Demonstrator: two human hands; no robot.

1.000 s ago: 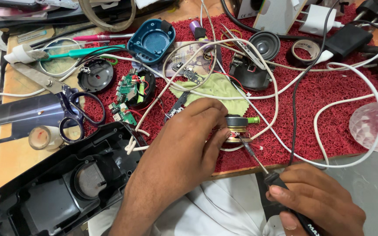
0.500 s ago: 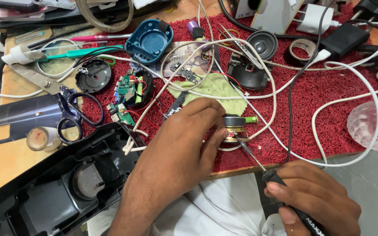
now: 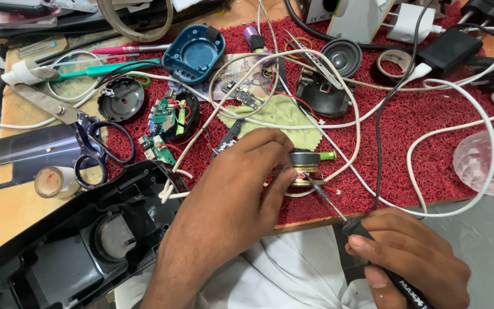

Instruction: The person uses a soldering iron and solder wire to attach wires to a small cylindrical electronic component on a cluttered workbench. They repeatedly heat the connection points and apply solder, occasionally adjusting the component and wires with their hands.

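Head view: your left hand (image 3: 230, 200) pinched the small round metal speaker driver (image 3: 306, 167) over the red bristly mat (image 3: 418, 131); your right hand (image 3: 413, 263) clenched the black-handled soldering iron (image 3: 361, 234), tip touching its rim.

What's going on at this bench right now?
A person's left hand steadies a small round speaker driver on the red mat. The right hand holds a soldering iron, its tip at the driver's edge. An opened black speaker housing lies at lower left.
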